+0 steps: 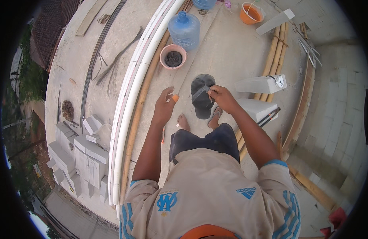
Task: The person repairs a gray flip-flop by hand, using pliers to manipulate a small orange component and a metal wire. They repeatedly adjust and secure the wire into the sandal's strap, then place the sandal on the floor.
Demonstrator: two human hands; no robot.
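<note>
My left hand [165, 104] is raised in front of me, with a small orange object [175, 97] at its thumb; its kind is too small to tell. To its right, my right hand [221, 98] has thumb and fingers pinched on a flat grey strip [200, 93]. Behind that strip is a black, cap-shaped thing [202, 110], rounded at the far end and narrower toward me. Whether the strip belongs to it I cannot tell. Below the hands show my bare left foot [183, 122] and my right foot in a sandal [216, 116].
A pink bucket [163, 59] with dark contents stands by a blue water jug [184, 32]. Long white pipes [132, 79] and bamboo poles [275, 51] flank me. Pale blocks [255, 84] stand at right, more blocks [88, 159] at left. An orange bucket [251, 14] sits far right.
</note>
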